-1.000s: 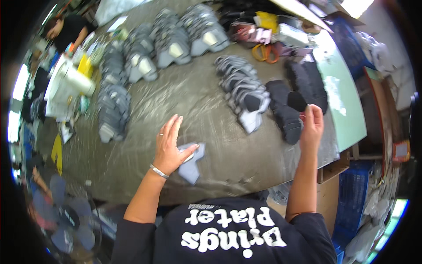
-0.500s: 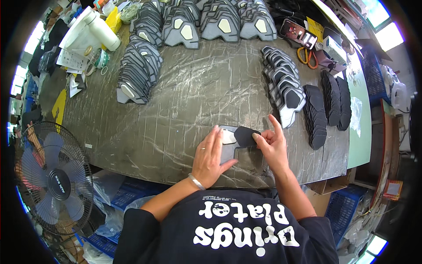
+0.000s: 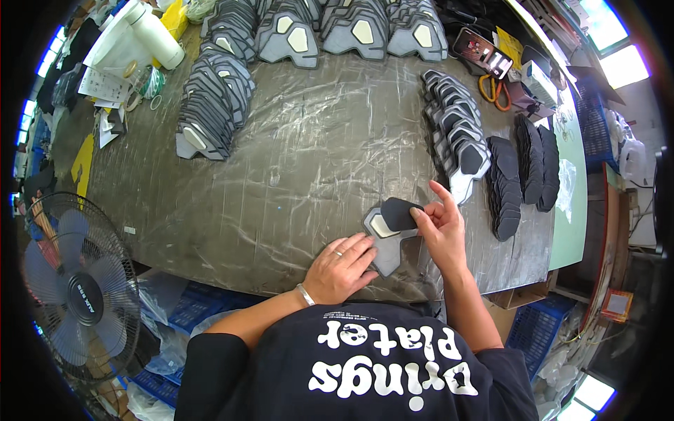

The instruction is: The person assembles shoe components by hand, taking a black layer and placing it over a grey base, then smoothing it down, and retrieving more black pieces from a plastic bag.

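In the head view, the left hand lies loosely open on the grey piece's edge; the grey piece rests on the tabletop. The right hand pinches a black patch partly over it.

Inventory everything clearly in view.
Worktable: one, grey-brown, centre
Shaped piece: one, grey with whitish inset, table front
Held pad: one, black, over shaped piece
Pad rows: three, black, right
Shaped-piece rows: several, grey, left, far and right
Scissors: one, orange-handled, upper right
Phone: one, dark, beside scissors
Bottle: one, white, upper left
Fan: one, blue-grey, lower left
Crates: several, blue, below table
Left hand: one, bare, on shaped piece
Right hand: one, bare, pinching pad
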`<state>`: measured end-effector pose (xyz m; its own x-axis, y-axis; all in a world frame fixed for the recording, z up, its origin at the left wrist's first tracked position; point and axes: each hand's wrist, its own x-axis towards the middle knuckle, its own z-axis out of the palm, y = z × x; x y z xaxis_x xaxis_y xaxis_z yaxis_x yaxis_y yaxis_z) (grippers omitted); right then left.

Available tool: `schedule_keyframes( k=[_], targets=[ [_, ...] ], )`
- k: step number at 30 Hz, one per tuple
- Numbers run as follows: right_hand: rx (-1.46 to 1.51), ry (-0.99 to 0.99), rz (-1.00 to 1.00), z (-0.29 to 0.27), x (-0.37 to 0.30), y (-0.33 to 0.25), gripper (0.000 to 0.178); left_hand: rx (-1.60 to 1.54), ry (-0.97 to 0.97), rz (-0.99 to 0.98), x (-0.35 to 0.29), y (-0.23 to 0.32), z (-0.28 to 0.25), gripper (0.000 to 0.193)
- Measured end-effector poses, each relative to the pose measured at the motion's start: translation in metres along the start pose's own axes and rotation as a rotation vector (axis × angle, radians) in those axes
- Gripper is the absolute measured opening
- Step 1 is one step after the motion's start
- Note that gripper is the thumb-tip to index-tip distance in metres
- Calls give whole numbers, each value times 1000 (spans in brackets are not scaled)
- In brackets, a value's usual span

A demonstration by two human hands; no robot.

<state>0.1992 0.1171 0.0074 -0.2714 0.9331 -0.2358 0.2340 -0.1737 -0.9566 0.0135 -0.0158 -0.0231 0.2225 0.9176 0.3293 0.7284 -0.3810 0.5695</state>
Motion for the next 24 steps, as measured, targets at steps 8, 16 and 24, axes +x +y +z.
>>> schedule_keyframes(
  k=[8, 16, 24],
  targets=[
    [-214, -59, -66, 7, -13, 7, 66, -16, -1, -76, 1, 0, -4, 45],
    [-277, -40, -69, 10, -8, 6, 66, -48, 20, -105, 3, 1, -5, 58],
    [-334, -31, -80, 12, -7, 1, 67, 19, -36, -95, 7, 2, -6, 66]
  ],
)
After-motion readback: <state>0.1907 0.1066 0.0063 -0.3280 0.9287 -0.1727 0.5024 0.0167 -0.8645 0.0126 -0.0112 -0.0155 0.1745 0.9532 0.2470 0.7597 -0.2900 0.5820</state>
